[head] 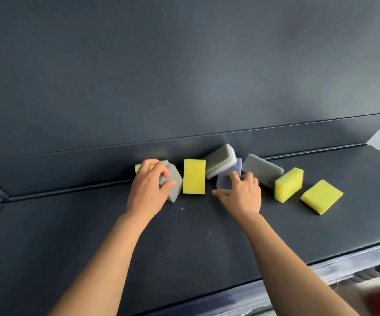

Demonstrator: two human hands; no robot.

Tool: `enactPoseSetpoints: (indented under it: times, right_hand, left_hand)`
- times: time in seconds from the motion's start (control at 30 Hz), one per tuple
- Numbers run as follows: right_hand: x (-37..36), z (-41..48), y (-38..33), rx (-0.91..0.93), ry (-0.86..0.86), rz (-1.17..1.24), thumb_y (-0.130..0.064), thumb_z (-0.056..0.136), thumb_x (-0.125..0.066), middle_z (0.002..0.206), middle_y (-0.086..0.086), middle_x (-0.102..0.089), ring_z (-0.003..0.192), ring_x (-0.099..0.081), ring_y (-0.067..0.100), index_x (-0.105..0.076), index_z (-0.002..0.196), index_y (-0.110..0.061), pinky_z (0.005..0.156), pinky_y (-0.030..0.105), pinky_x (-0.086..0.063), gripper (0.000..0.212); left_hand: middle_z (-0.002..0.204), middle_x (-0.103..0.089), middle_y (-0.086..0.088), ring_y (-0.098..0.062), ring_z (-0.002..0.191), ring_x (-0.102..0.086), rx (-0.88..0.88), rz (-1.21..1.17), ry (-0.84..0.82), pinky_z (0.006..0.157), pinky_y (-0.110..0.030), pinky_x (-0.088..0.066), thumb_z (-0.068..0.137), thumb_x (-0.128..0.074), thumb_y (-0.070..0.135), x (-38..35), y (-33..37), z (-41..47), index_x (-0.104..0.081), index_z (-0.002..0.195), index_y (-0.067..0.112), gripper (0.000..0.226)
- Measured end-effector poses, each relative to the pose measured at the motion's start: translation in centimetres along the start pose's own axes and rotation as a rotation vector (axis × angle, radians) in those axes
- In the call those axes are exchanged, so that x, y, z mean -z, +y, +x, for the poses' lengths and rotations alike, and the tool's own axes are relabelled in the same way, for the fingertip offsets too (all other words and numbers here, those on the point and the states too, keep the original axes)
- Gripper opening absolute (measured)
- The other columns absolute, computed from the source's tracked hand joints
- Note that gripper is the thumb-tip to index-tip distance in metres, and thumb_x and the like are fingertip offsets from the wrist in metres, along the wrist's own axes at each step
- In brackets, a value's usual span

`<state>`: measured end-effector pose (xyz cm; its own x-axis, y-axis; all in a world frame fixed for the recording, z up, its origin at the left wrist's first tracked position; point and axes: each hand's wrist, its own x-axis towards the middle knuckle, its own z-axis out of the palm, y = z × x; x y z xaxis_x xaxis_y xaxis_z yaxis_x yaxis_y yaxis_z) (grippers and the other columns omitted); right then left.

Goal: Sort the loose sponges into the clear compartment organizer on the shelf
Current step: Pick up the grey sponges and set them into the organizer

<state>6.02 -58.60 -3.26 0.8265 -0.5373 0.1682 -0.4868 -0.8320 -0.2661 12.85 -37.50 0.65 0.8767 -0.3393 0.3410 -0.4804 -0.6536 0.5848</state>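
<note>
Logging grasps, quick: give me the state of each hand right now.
Left hand: closed, gripping a grey sponge.
Right hand: closed, gripping a bluish sponge.

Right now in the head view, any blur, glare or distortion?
Head view: left hand and right hand fairly sharp; the grey sponge leaning on the back panel is soft; lower-right shelf edge smeared; mild sheen on the panel; shelf lines bow.

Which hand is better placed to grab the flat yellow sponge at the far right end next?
Right. The right hand is nearer that yellow sponge, though it grips a bluish sponge; the left hand grips a grey sponge at the row's other end.
</note>
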Motion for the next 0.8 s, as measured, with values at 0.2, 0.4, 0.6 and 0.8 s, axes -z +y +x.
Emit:
enactPoseSetpoints:
  times: [0.2, 0.4, 0.6, 0.8]
  right_hand:
    - [-0.4, -1.4, -1.2, -0.042, -0.103, 0.060, -0.033, 0.082, -0.068, 0.106, 0.009, -0.054, 0.098, -0.052, 0.030, -0.043, 0.109, -0.012, 0.066, 0.032, -0.036, 0.043]
    - [-0.3, -2.4, -2.2, 0.059, -0.033, 0.083, -0.013, 0.081, -0.061, 0.117, 0.008, -0.053, 0.107, -0.049, 0.027, -0.060, 0.109, -0.007, 0.074, 0.033, -0.042, 0.028]
    - [0.3, -5.7, -4.8, 0.128, 0.013, 0.095, -0.016, 0.077, -0.059, 0.094, 0.004, -0.064, 0.083, -0.058, 0.028, -0.068, 0.094, -0.010, 0.058, 0.029, -0.036, 0.020]
    - [1.0, -9.2, -8.0, 0.174, 0.278, 0.209, -0.011, 0.078, -0.063, 0.079, 0.006, -0.064, 0.067, -0.059, 0.030, -0.067, 0.083, -0.010, 0.051, 0.031, -0.042, 0.006]
  left_hand:
    - [0.096, -0.046, 0.005, -0.016, 0.092, -0.042, 0.090, -0.063, 0.001, 0.067, -0.025, -0.027, 0.084, -0.062, 0.012, 1.0, -0.6, -1.1, -0.048, 0.103, 0.012, 0.023]
    - [0.104, -0.051, 0.006, -0.012, 0.097, -0.042, 0.100, -0.120, -0.051, 0.073, -0.024, -0.030, 0.085, -0.062, 0.016, 2.4, -2.1, -2.2, -0.047, 0.117, 0.021, 0.036]
    - [0.106, -0.055, 0.011, -0.013, 0.098, -0.043, 0.056, -0.098, -0.047, 0.077, -0.021, -0.030, 0.085, -0.060, 0.014, 4.5, -3.5, -3.8, -0.054, 0.116, 0.023, 0.033]
    - [0.102, -0.055, 0.006, -0.017, 0.098, -0.043, -0.004, -0.038, -0.024, 0.078, -0.019, -0.029, 0.085, -0.060, 0.011, 7.2, -5.6, -5.7, -0.058, 0.117, 0.021, 0.034]
